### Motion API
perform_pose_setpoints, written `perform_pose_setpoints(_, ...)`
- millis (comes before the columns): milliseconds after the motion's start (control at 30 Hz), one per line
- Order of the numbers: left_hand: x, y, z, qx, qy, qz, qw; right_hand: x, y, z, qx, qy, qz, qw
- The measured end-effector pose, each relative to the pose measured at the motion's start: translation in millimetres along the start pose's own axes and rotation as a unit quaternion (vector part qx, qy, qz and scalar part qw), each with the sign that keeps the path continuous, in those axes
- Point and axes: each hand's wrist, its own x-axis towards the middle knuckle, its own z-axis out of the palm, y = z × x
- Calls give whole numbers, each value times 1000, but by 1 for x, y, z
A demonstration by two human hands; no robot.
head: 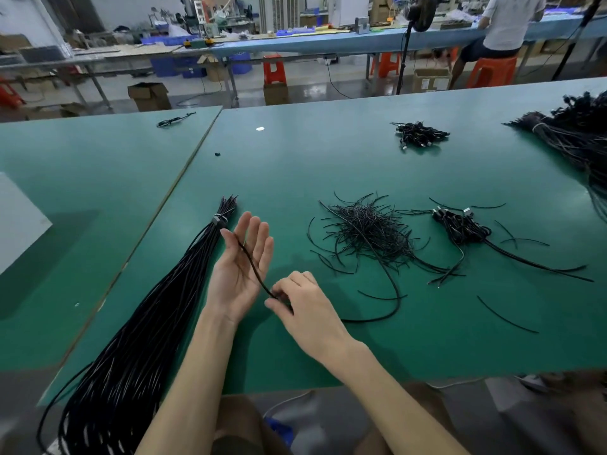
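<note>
One black cable [253, 267] was laid across the palm of the left hand [241, 257], its fingers held straight, and was pinched by the right hand [302, 300] above the green table [328, 152]. One tied cable bundle [157, 307] was recorded at left and one pile of short ties [368, 231] at centre. Two coiled lots were counted: the near heap [460, 228] and the far heap [420, 134].

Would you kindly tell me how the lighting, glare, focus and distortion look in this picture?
Head view: even light, soft shadows under the left hand and the right hand pinching the thin black cable; one small white spot, likely glare, on the green table mat; wide-angle bowing of the mat's edges; the big black cable bundle at the right border is blurred.
</note>
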Motion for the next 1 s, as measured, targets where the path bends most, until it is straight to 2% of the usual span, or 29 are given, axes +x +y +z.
perform_pose_setpoints(100,2,-1,-1,40,36,21,998,-2,6,-8,13,-3,23,1000)
perform_pose_setpoints(200,3,1,-3,63,57,39,996,-2,16,-23,93,51,100,989)
perform_pose_setpoints(367,1,-4,-5,138,29,17,990,5,24,-44,90,51,157,982)
perform_pose_setpoints(433,-2,-4,-5,197,-21,-27,980,9,26,-48,128,48,186,973)
perform_pose_setpoints(500,-5,-8,-5,291,-82,-80,950,13,28,-55,218,43,231,947)
perform_pose_setpoints(567,-6,-19,-6,424,-123,-119,889,15,27,-62,301,21,261,917)
perform_pose_setpoints(600,-6,-25,-6,484,-130,-121,857,16,27,-63,309,10,265,914)
perform_pose_setpoints(667,-5,-36,-8,561,-127,-81,814,17,26,-65,271,9,263,926)
perform_pose_setpoints(733,-6,-42,-7,611,-106,-20,784,18,24,-68,183,25,247,951)
perform_pose_setpoints(767,-6,-43,-8,654,-94,15,751,19,22,-70,138,35,232,962)
perform_pose_setpoints(833,-7,-46,-8,742,-80,91,660,21,16,-75,102,50,203,973)
perform_pose_setpoints(867,-7,-47,-7,758,-85,121,636,23,13,-77,104,54,191,975)
perform_pose_setpoints(933,-8,-49,-4,749,-74,145,642,24,4,-78,112,58,170,977)
perform_pose_setpoints(1000,-9,-47,-2,715,-42,131,685,23,-3,-75,141,54,153,977)
